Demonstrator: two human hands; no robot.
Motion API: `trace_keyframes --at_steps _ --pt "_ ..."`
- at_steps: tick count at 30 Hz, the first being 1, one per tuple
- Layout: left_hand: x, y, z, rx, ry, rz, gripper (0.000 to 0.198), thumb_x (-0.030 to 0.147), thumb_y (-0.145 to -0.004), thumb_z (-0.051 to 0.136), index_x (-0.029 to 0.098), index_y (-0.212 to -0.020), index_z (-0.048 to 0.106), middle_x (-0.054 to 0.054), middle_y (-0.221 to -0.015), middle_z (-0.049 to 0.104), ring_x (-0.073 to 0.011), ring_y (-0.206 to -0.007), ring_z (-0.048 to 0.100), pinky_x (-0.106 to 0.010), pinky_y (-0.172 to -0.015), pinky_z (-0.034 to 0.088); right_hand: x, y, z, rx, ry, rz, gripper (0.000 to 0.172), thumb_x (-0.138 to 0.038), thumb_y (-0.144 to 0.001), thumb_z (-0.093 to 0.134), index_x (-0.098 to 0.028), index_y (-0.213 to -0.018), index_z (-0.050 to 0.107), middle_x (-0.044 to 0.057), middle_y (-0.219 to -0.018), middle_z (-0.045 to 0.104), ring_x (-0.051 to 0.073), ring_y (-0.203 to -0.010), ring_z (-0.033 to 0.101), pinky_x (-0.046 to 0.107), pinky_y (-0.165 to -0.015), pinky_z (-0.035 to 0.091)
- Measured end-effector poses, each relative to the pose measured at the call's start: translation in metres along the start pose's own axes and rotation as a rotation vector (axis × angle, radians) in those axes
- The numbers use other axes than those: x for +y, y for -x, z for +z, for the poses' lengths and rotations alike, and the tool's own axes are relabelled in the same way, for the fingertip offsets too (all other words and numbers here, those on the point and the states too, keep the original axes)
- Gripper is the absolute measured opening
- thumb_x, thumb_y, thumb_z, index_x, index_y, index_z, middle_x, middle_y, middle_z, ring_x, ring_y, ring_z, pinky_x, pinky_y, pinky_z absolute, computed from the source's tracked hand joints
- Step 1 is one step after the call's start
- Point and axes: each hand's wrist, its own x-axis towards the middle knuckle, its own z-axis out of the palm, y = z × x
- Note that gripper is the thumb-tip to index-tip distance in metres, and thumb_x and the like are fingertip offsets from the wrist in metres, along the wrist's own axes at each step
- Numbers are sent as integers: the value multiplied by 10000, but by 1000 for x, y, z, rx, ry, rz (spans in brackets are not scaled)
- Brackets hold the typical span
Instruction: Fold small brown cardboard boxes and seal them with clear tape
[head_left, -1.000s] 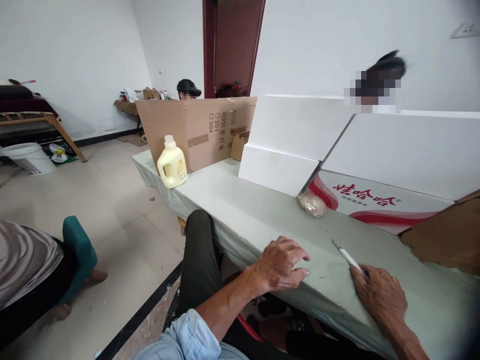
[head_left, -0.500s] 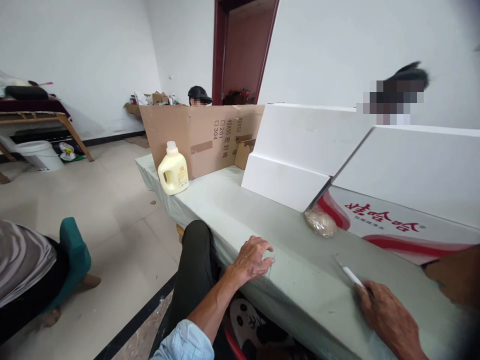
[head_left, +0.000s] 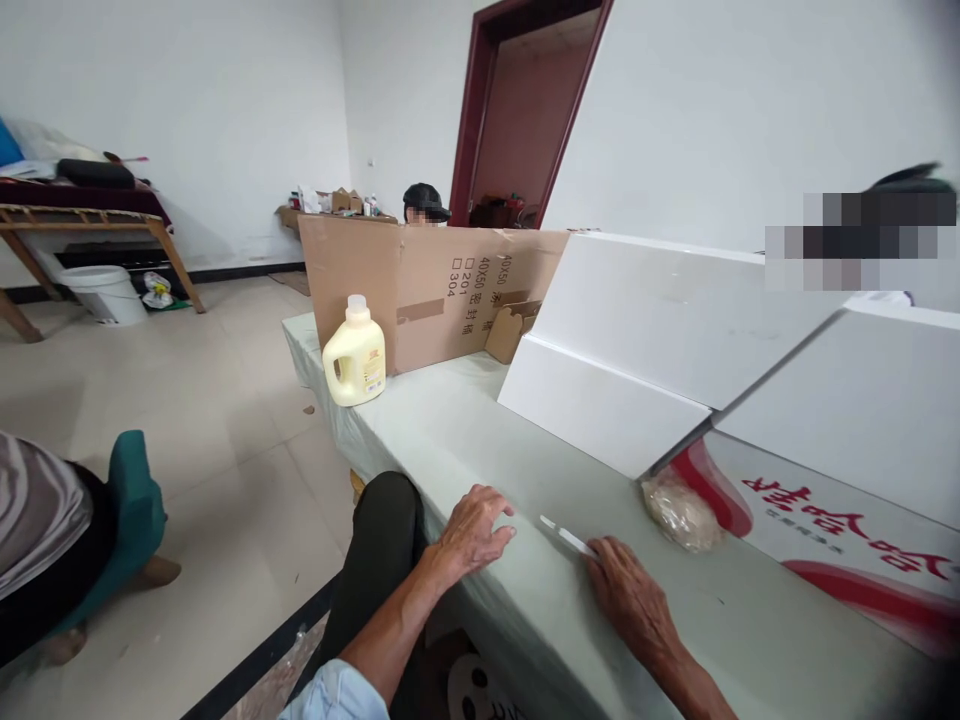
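I see the right hand [head_left: 626, 600] flat on the pale grey-green desk [head_left: 465, 440], fingers closed on a thin white blade-like tool [head_left: 568, 538] with its tip pointing up-left, lying low against the desk near the front edge. Left hand [head_left: 472, 530] rests just beside it at the desk edge, fingers curled loosely, holding nothing. Tool is slim, white, no markings legible. Cardboard sheet [head_left: 442, 290] behind reads "40X50", "201", "304" plus Chinese characters. Cream jug [head_left: 355, 352] has a yellow label, unreadable. White box [head_left: 832, 520] carries red Chinese lettering, upside down. Bagged lump [head_left: 679, 513] touches it.
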Motion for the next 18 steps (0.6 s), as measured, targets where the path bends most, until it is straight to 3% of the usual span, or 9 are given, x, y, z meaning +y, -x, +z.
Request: trace_keyframes --at_steps 9,13,18 --pt "-74 -60 -54 -28 -172 -12 211 221 -922 697 219 -1131 719 -91 -1241 734 -275 -1210 642 -436 -1130 498 3 -17 15 92 -34 -53 312 -424 -1155 424 -231 -996 610 63 -910 671 233 -828 646 355 -764 511" --pt "-91 -73 -57 -80 -237 -25 195 213 -916 684 217 -1109 709 -86 -1198 732 -268 -1163 646 -417 -1110 497 1 -15 15 149 -61 -45 265 -406 -1146 462 -227 -1025 616 63 -927 669 235 -840 641 352 -773 507" --pt "-94 -75 -50 -135 -306 -42 168 188 -904 652 204 -1066 695 -100 -1202 724 -283 -1168 638 -405 -1046 510 -3 -16 13 159 -81 -47 253 -404 -1141 475 -234 -1030 625 55 -914 671 230 -824 635 345 -758 507"
